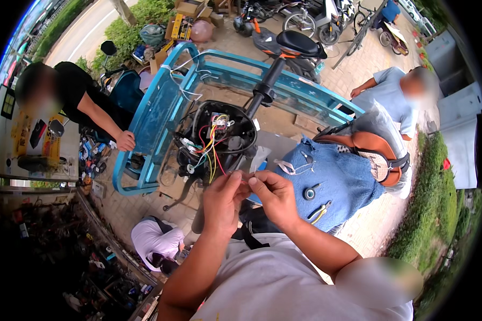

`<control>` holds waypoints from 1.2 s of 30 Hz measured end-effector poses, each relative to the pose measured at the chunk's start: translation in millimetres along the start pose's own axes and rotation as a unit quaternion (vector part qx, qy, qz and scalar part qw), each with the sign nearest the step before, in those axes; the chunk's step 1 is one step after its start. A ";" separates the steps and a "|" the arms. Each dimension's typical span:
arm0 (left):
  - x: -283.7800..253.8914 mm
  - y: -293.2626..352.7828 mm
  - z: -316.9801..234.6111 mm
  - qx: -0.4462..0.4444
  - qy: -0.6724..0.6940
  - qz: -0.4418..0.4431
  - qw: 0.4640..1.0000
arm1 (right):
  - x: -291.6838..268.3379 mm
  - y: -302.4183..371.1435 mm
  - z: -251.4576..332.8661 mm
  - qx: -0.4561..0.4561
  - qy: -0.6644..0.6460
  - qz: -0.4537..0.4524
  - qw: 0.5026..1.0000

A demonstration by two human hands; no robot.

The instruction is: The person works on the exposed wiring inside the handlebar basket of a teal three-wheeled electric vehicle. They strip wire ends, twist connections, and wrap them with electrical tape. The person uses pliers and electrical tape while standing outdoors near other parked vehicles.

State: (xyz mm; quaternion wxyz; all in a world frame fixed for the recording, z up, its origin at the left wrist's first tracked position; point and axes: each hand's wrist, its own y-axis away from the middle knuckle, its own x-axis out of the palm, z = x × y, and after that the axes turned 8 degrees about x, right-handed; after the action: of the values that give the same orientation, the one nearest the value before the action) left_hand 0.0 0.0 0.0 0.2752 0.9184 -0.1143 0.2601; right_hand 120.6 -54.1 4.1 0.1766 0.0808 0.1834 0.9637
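Observation:
My left hand (226, 199) and my right hand (276, 197) meet in front of my chest, fingertips pinched close together. A thin red wire (220, 165) runs down into the pinch, and its end is hidden by the fingers. It comes from a bundle of coloured wires (213, 138) in an open black plastic housing (246, 119) just beyond my hands. To the right of my right hand, a blue towel (340, 174) carries pliers with yellow-and-black handles (319, 212) and a roll of black tape (309, 193).
A blue metal cargo bed (136, 142) stands behind the housing. A person in black (80, 85) grips its left rail; a person in light blue (385, 96) is at the right. Someone in lilac (154, 241) bends low at the left. Parked scooters (300, 43) stand at the back.

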 end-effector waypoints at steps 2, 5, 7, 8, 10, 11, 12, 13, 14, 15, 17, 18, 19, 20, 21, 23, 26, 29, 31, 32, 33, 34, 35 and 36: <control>-4.0 0.8 -4.0 -0.019 0.025 -0.012 0.999 | 3.3 -1.0 -2.8 -0.268 0.192 -0.031 0.944; 2.2 -1.3 0.8 -0.065 0.085 0.057 0.993 | -13.9 -10.1 10.9 -0.381 0.247 0.077 0.888; 2.3 -2.3 -3.0 -0.071 0.139 0.079 0.985 | -18.4 -19.8 14.8 -0.355 0.181 0.111 0.911; 1.5 -0.5 -3.3 -0.070 0.181 0.078 0.978 | -16.7 -21.2 13.1 -0.317 0.123 0.113 0.934; 0.6 3.9 -5.0 -0.071 0.241 0.088 0.964 | -16.0 -24.4 6.9 -0.274 0.052 0.102 0.955; -0.7 3.6 -3.6 -0.047 0.224 0.073 0.971 | -14.2 -22.7 7.1 -0.252 0.035 0.094 0.963; -2.3 2.9 0.0 -0.026 0.210 0.058 0.976 | -13.3 -18.7 7.3 -0.228 0.021 0.085 0.970; -2.2 2.4 1.8 -0.004 0.195 0.042 0.980 | -13.3 -16.1 7.5 -0.203 0.006 0.076 0.976; -0.3 0.7 1.6 0.005 0.183 0.020 0.983 | -14.3 -15.4 7.5 -0.239 0.053 0.078 0.966; -0.5 -3.0 1.6 0.008 0.185 0.035 0.982 | -15.4 -14.9 7.8 -0.274 0.100 0.080 0.953; -2.6 -11.1 1.6 0.014 0.190 0.067 0.979 | -17.4 -15.0 5.7 -0.334 0.174 0.081 0.923; 2.2 -14.6 0.7 0.001 0.184 0.036 0.982 | -17.7 -17.1 2.1 -0.361 0.200 0.078 0.908; 2.9 -17.6 0.8 -0.008 0.171 0.036 0.985 | -17.6 -18.2 0.2 -0.387 0.226 0.075 0.891; 2.5 -20.7 1.2 -0.017 0.158 0.037 0.987 | -17.2 -18.0 0.5 -0.392 0.233 0.064 0.888; 1.8 -22.3 1.5 -0.027 0.143 0.038 0.989 | -17.3 -17.6 0.4 -0.395 0.239 0.053 0.885; 2.7 -20.5 -0.5 -0.032 0.162 0.021 0.986 | -18.3 -16.6 0.3 -0.400 0.251 0.032 0.881; 6.7 -17.3 -5.6 -0.042 0.201 0.047 0.978 | -19.1 -15.1 0.6 -0.392 0.240 0.036 0.888; 0.0 -23.2 -4.3 -0.041 0.207 0.125 0.970 | -21.1 -16.3 0.2 -0.393 0.246 0.033 0.886; -8.4 -27.8 0.5 -0.030 0.198 0.171 0.965 | -20.4 -14.9 3.4 -0.368 0.222 0.031 0.902; -11.8 -28.9 2.4 -0.020 0.192 0.187 0.963 | -20.1 -14.4 4.6 -0.355 0.210 0.030 0.910; -15.0 -29.6 3.9 -0.010 0.187 0.202 0.961 | -20.5 -14.5 4.1 -0.353 0.206 0.029 0.912; -17.9 -29.7 4.6 -0.009 0.183 0.206 0.961 | -21.2 -14.6 3.5 -0.350 0.202 0.029 0.914; -20.6 -29.3 5.0 -0.008 0.179 0.209 0.961 | -21.4 -14.7 3.0 -0.347 0.198 0.029 0.916; -22.8 -29.3 5.4 -0.006 0.175 0.212 0.961 | -20.8 -14.9 3.2 -0.348 0.194 0.030 0.917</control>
State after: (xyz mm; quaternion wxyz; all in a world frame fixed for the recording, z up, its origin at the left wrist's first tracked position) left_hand -6.6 22.5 -29.2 0.2345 0.8115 -0.2581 0.4688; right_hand 145.2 -47.8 -0.5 0.1258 -0.1685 -0.1358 0.9682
